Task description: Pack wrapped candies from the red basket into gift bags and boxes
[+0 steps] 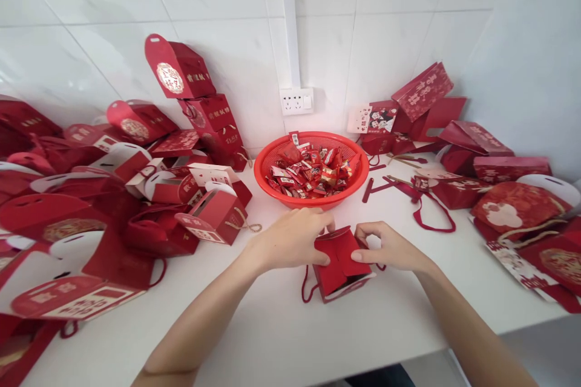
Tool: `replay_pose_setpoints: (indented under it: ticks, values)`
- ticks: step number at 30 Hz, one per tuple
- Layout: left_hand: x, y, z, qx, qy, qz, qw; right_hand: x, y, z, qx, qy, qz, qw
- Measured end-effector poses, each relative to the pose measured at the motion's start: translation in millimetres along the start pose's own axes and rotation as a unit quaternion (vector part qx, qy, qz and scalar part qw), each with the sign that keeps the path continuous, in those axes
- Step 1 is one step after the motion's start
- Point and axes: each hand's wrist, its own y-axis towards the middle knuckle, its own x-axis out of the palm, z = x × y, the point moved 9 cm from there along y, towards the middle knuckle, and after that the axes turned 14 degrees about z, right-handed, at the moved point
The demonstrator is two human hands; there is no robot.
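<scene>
A small red paper gift box with dark red cord handles sits on the white table in front of me. Its inner flaps are folded inward across the top, and a dark gap shows at the near edge. My left hand grips the box's left and far side, thumb on a flap. On the opposite side, my right hand pinches the box, with its thumb pressing the right flap and the fingers behind. Just beyond the hands stands a red plastic basket full of red-wrapped sweets.
Many red gift boxes crowd the left side, some stacked against the tiled wall. More boxes lie at the right, near loose red strips and a ribbon. A power socket is on the wall. The table's front edge is close to me.
</scene>
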Motion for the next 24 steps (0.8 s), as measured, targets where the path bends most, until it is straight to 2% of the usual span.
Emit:
replay_pose_setpoints:
  ticks: [7, 12, 18, 20, 24]
  values:
    - [7.1, -7.0, 13.3, 0.058, -0.048, -0.05, 0.996, 5.9, 1.8, -5.6, -0.019, 0.037, -0.024, 0.999]
    - [8.5, -15.0, 14.4, 0.015, -0.033, -0.072, 0.997, 6.5, -0.7, -0.5, 0.019, 0.085, -0.053, 0.995]
    - [9.2, -10.4, 13.8, 0.022, 0.003, -0.068, 0.997, -0.3, -4.5, 5.9, 0.049, 0.09, -0.094, 0.99]
    - [13.2, -9.0, 10.5, 0.015, 0.005, -0.078, 0.997, -3.2, -4.9, 0.1, 0.027, 0.119, -0.095, 0.988]
    - [18.7, -8.4, 1.9, -0.018, -0.002, -0.089, 0.996, -16.4, -4.8, -15.9, -0.053, 0.19, -0.05, 0.979]
